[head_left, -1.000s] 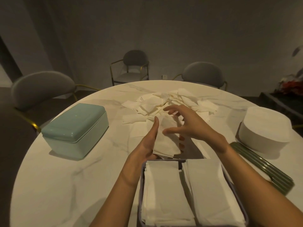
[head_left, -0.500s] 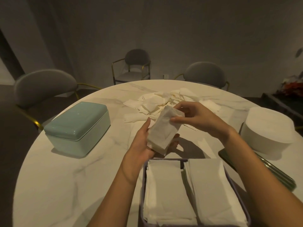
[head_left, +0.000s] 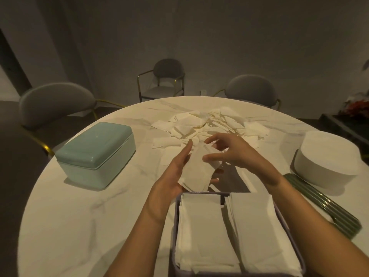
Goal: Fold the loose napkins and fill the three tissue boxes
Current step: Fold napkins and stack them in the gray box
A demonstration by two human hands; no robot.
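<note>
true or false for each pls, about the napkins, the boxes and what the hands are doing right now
1. Both hands, left hand and right hand, hold one napkin. True.
2. The teal box has its lid off. False: the lid is on.
3. The open box nearest the person holds two stacks of napkins. True.
4. The loose napkin pile lies on the floor. False: it lies on the table.
5. The round white box sits left of the teal box. False: it sits at the right.

Two bare forearms reach in from the lower edge of the view, with no sleeves, watch or bracelets on either wrist. The left hand [head_left: 175,172] and the right hand [head_left: 233,152] carry no rings or gloves. Fingernails appear short and unpainted in the dim light.
</note>
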